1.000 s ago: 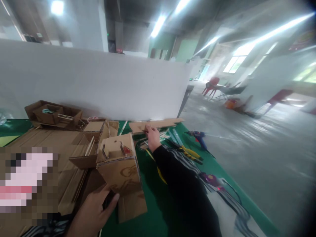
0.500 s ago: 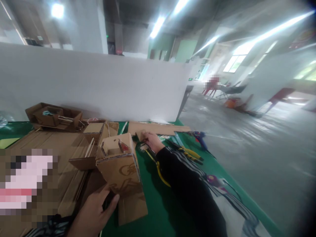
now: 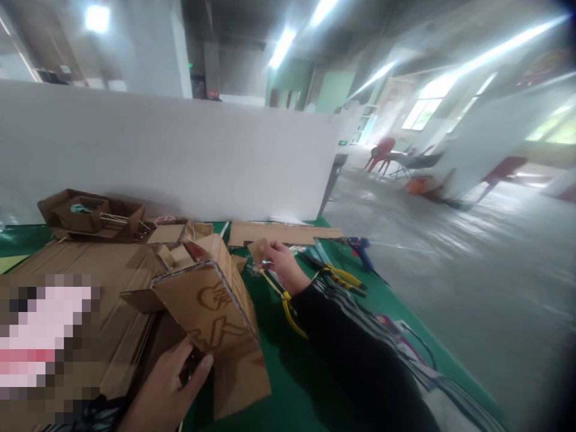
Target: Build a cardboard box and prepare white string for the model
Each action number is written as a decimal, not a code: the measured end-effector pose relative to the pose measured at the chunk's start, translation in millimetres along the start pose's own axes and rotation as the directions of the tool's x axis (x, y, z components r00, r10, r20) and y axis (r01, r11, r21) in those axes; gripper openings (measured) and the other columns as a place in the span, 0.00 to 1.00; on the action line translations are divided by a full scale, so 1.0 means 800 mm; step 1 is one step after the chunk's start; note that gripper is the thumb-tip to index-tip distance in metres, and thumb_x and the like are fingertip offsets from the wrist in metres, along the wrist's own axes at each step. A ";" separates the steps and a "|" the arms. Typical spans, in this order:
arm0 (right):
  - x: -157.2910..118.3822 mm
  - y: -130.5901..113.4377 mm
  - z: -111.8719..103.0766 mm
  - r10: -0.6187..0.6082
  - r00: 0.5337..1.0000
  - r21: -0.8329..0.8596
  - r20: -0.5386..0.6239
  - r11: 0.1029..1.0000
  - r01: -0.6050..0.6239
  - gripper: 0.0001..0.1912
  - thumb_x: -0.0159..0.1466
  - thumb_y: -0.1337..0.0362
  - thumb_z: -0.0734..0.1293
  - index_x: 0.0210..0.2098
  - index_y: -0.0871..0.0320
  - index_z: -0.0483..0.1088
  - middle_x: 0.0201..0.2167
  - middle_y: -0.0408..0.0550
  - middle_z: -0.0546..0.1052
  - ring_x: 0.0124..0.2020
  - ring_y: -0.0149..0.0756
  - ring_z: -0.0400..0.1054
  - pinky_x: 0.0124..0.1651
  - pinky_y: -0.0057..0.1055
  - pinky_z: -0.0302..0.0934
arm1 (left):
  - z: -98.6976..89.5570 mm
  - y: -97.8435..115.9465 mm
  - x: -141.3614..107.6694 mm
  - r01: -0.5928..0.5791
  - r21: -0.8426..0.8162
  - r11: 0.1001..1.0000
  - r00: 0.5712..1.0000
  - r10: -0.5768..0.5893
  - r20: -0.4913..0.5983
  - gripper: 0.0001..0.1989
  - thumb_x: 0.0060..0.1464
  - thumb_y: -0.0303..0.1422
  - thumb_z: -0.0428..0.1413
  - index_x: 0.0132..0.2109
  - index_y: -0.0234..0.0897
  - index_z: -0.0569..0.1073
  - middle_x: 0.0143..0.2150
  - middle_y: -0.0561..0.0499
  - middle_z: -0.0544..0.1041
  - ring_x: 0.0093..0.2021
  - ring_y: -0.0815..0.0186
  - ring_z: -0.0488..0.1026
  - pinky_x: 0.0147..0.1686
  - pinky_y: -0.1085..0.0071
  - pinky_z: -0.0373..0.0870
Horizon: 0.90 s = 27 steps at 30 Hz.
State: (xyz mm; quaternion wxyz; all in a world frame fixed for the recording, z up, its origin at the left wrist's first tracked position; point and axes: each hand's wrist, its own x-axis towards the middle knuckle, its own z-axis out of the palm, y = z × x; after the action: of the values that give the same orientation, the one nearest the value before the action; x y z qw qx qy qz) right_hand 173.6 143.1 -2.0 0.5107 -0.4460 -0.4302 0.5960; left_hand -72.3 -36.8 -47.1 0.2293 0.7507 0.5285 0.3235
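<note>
My left hand [image 3: 173, 381] grips the lower left side of a folded cardboard structure [image 3: 209, 309] with brown printed marks, its thumb against the near face. The structure is tilted, and cardboard flaps show at its top. Further off, my right hand [image 3: 281, 264] pinches a small piece of cardboard [image 3: 257, 249] between thumb and fingers, above the green tabletop. Close by that hand lie yellow-handled pliers [image 3: 292, 315], partly hidden under the sleeve, and a second yellow-handled pair [image 3: 346, 279] to the right.
A blue glue gun [image 3: 362, 252] lies near the table's right edge. A long cardboard strip [image 3: 279, 234] runs along the back before a white partition [image 3: 180, 156]. Flat cardboard sheets [image 3: 85, 258] cover the left, with an open cardboard tray [image 3: 54, 219] behind.
The cardboard structure has tipped, so its printed face shows more and its top opening less. The small cardboard piece in my right hand has turned, showing more of its flat face.
</note>
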 end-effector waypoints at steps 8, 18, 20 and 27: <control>-0.068 -0.027 -0.001 -0.200 0.980 -0.081 -0.003 0.977 0.200 0.14 0.53 0.58 0.75 0.28 0.57 0.67 0.25 0.40 0.72 0.28 0.33 0.66 0.31 0.29 0.63 | 0.003 0.002 0.001 0.094 -0.181 0.979 0.995 -0.086 0.051 0.18 0.63 0.44 0.50 0.50 0.39 0.75 0.44 0.46 0.83 0.39 0.60 0.82 0.40 0.72 0.79; -0.128 -0.035 -0.019 -0.204 0.978 -0.173 0.048 0.962 0.209 0.16 0.55 0.52 0.75 0.32 0.57 0.71 0.26 0.41 0.72 0.28 0.32 0.63 0.31 0.27 0.59 | 0.008 -0.004 0.000 0.247 -0.373 0.894 0.965 -0.193 0.178 0.22 0.63 0.47 0.51 0.57 0.39 0.72 0.50 0.44 0.81 0.44 0.57 0.80 0.40 0.68 0.80; -0.141 -0.042 -0.023 -0.183 0.981 -0.184 0.069 0.964 0.192 0.17 0.54 0.52 0.75 0.32 0.58 0.73 0.27 0.42 0.73 0.28 0.32 0.64 0.30 0.27 0.59 | 0.005 0.006 0.004 0.275 -0.421 0.864 0.958 -0.208 0.197 0.23 0.63 0.46 0.51 0.60 0.39 0.69 0.55 0.43 0.78 0.52 0.56 0.77 0.46 0.66 0.78; -0.164 -0.062 -0.035 -0.097 0.982 -0.122 0.161 0.986 0.117 0.19 0.54 0.54 0.77 0.40 0.55 0.73 0.32 0.44 0.75 0.30 0.33 0.68 0.31 0.27 0.62 | -0.009 0.040 0.039 0.330 -0.625 0.708 0.921 -0.096 0.378 0.27 0.62 0.46 0.52 0.65 0.41 0.64 0.56 0.42 0.75 0.47 0.56 0.76 0.39 0.65 0.78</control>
State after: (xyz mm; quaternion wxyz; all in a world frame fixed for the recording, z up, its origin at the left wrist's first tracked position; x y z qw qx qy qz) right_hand 222.4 19.7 51.6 0.4767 -0.4075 -0.5300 0.5708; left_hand -49.7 -18.0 -13.0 0.6047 0.5898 0.4140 0.3392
